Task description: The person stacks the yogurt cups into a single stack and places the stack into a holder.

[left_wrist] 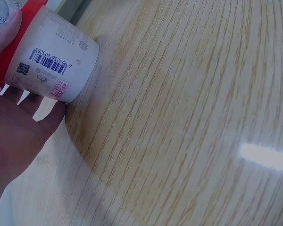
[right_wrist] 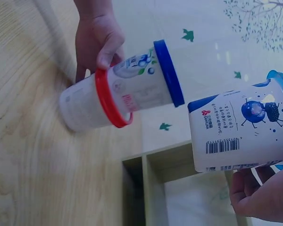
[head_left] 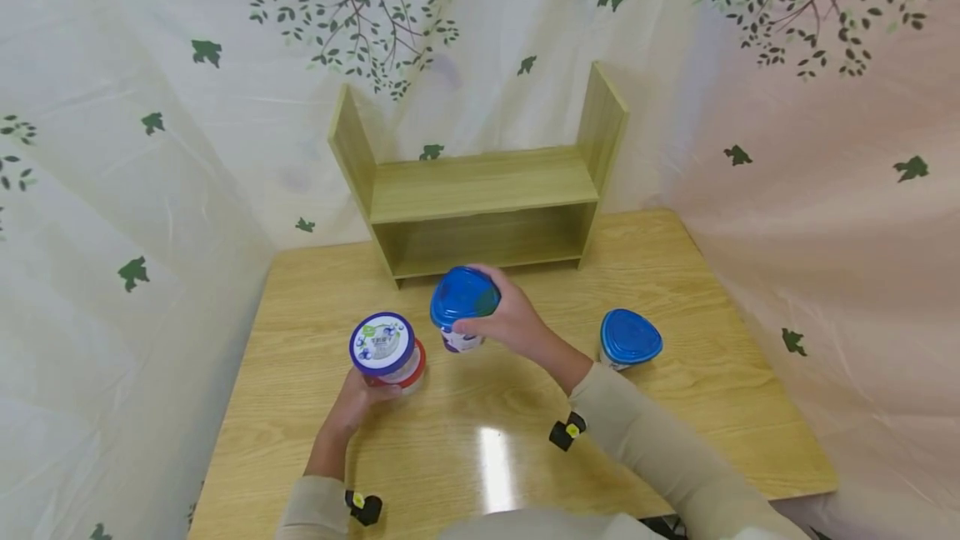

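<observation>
Blue-lidded cup (head_left: 462, 307) is up off the table, right hand (head_left: 510, 323) wrapped around it from the three o'clock side, fingers curled over the lid's rim and down the side. The right wrist view gives the cup's white wall (right_wrist: 236, 136) with a blueberry cartoon and a barcode, fingers (right_wrist: 259, 197) cupped around it near the lid end. It hangs just in front of the shelf's lower opening, at about twelve o'clock from the centre of the table.

Over at nine o'clock from it, the left hand (head_left: 358, 402) has the stacked cups (head_left: 386, 352): a purple-rimmed printed lid on top, a red rim showing just beneath. From the right wrist camera the stack (right_wrist: 122, 96) is two cups nested, blue ring on one, red ring on the other, thumb pressed on the wall and the other fingers behind. The left wrist view shows the bottom edge of that stack (left_wrist: 52, 61) meeting the wood, tilted, palm (left_wrist: 14, 141) beside it.

Out at three o'clock, well apart from both hands, a second blue-lidded cup (head_left: 630, 340) stands alone on the wooden table (head_left: 675, 407). Behind everything, at twelve, the wooden shelf (head_left: 480, 190) sits against a leaf-printed curtain (head_left: 150, 148).
</observation>
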